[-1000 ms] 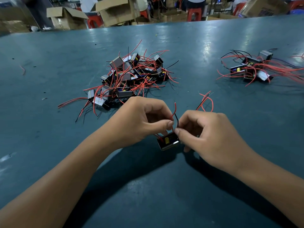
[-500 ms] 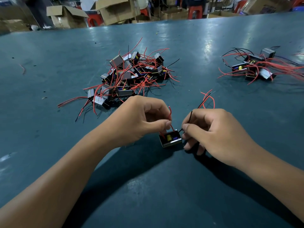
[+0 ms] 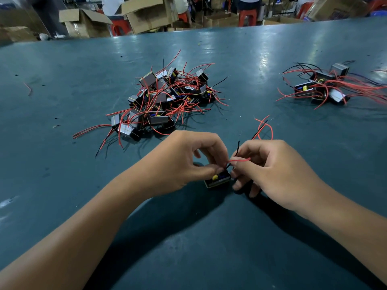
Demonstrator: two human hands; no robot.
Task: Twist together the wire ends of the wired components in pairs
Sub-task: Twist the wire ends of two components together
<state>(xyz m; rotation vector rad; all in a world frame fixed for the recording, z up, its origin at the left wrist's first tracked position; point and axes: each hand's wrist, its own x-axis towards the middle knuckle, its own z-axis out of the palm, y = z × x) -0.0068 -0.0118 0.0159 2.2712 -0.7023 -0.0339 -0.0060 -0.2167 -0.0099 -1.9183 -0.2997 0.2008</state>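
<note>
A small black wired component (image 3: 217, 180) with a yellow part lies on the green table (image 3: 188, 237) between my hands. My left hand (image 3: 184, 162) pinches its wires just above the box. My right hand (image 3: 272, 172) pinches a red wire (image 3: 240, 160) that lies across its fingers and a black wire (image 3: 238, 147) that sticks up. More red and black wires (image 3: 264, 127) loop out behind my right hand. Where the wires join the box is hidden by my fingertips.
A large heap of components with red and black wires (image 3: 163, 99) lies beyond my left hand. A smaller group (image 3: 322, 86) sits at the far right. Cardboard boxes (image 3: 144, 13) and red stools stand past the table's far edge.
My hands have drawn closer over the component. The red wire now lies sideways across my right fingers, and the black wire points up instead of slanting right.
</note>
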